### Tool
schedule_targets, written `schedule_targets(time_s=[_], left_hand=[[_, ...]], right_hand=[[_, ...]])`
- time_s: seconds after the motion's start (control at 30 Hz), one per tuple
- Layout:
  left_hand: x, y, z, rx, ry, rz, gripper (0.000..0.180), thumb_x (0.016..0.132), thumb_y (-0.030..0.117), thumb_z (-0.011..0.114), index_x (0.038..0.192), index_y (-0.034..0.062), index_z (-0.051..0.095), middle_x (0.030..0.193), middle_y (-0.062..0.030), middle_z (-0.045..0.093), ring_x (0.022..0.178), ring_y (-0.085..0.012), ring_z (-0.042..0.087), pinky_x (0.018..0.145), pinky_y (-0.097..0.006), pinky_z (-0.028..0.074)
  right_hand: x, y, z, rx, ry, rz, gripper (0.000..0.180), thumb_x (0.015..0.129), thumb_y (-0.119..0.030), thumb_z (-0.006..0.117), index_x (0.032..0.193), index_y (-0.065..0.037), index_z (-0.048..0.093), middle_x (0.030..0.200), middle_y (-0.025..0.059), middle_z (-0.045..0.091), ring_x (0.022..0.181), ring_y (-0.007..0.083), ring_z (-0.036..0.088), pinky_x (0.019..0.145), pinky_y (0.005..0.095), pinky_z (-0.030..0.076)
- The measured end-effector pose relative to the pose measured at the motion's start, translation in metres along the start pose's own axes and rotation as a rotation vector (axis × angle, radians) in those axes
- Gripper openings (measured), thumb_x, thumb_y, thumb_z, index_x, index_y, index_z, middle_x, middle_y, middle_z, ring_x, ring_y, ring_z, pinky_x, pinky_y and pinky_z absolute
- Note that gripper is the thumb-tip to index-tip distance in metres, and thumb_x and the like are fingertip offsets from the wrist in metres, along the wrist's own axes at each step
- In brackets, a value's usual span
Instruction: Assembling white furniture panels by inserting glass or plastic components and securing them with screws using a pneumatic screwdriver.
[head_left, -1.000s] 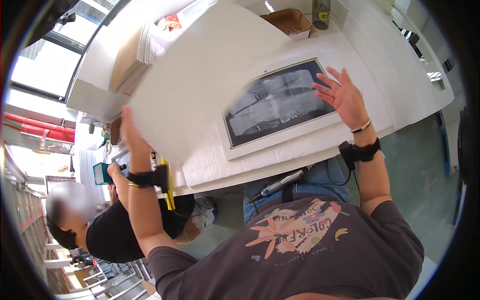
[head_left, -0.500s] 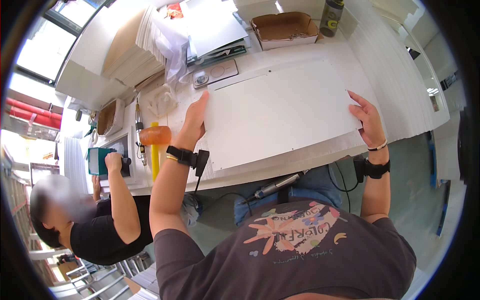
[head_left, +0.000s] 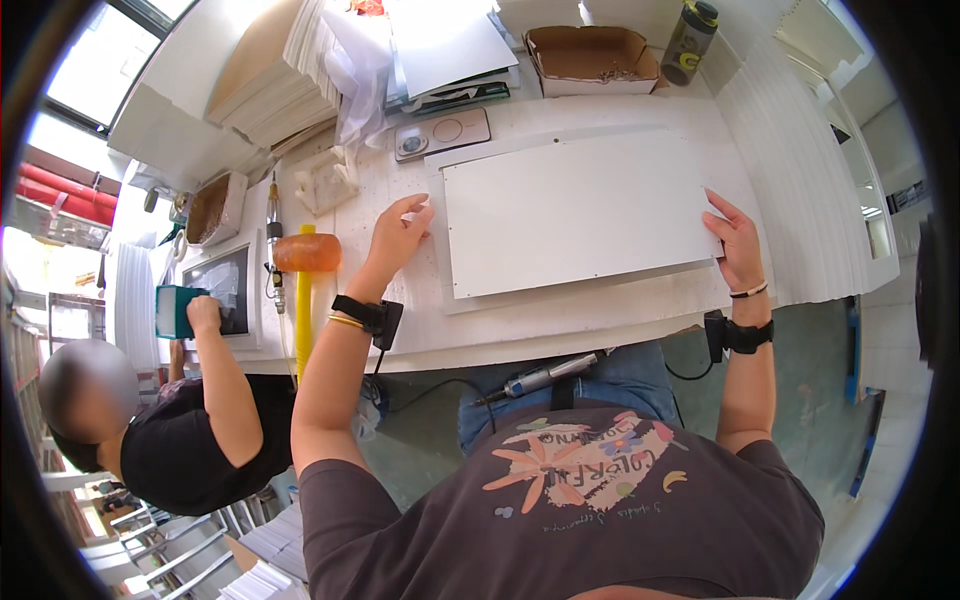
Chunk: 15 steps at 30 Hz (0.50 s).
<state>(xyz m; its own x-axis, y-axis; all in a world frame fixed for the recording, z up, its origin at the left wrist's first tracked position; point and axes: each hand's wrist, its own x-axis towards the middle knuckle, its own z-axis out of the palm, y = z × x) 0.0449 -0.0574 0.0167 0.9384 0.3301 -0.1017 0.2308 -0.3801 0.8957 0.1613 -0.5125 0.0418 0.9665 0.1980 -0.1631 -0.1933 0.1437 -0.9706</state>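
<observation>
A large white rectangular panel (head_left: 580, 210) lies flat on the white workbench (head_left: 560, 325) in front of me. My right hand (head_left: 735, 240) rests on the panel's right edge, fingers bent over it. My left hand (head_left: 400, 235) hovers with fingers spread just left of the panel's left edge, touching nothing I can make out. Both wrists carry black strap-on devices.
An orange-headed mallet with a yellow handle (head_left: 305, 275) lies left of my left arm. A co-worker in black (head_left: 190, 440) holds a teal block (head_left: 175, 312) by a framed panel (head_left: 225, 290). Behind are a cardboard box (head_left: 590, 55), a bottle (head_left: 690, 30) and stacked sheets (head_left: 270, 85).
The white panel, held tilted up a second ago over a framed picture, has been laid flat on the bench. My left hand has come off its left edge.
</observation>
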Motion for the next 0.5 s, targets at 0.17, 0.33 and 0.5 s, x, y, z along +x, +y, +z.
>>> schedule_targets(time_s=[0.17,0.33,0.5], left_hand=[[-0.001,0.001,0.006,0.222,-0.051,0.177,0.049,0.083,0.025,0.060,0.126,0.0061,0.045,0.126,-0.0152,0.043,0.069,-0.0151,0.057,0.064,-0.025,0.047],[-0.002,0.018,0.009,0.375,-0.167,0.180,0.055,0.082,0.029,0.060,0.130,0.0076,0.040,0.137,-0.0184,0.032,0.091,-0.0259,0.058,0.075,-0.031,0.048],[0.003,0.026,0.010,0.614,-0.342,0.423,0.082,0.067,0.045,0.070,0.132,0.0073,0.036,0.143,-0.0212,0.020,0.121,-0.0390,0.038,0.101,-0.040,0.032]], right_hand=[[0.008,0.004,0.007,-0.006,-0.013,0.008,0.040,0.083,0.000,0.054,0.121,0.004,0.048,0.097,0.0135,0.063,0.082,0.0142,0.061,0.074,0.0238,0.049],[0.017,0.017,0.004,-0.125,0.018,-0.046,0.039,0.083,-0.003,0.055,0.121,0.004,0.048,0.094,0.0104,0.064,0.080,0.0116,0.060,0.072,0.0211,0.047],[0.023,0.030,0.005,-0.737,0.137,-0.272,0.042,0.084,-0.016,0.058,0.122,0.000,0.049,0.092,0.0097,0.062,0.083,0.0169,0.057,0.077,0.0267,0.045]])
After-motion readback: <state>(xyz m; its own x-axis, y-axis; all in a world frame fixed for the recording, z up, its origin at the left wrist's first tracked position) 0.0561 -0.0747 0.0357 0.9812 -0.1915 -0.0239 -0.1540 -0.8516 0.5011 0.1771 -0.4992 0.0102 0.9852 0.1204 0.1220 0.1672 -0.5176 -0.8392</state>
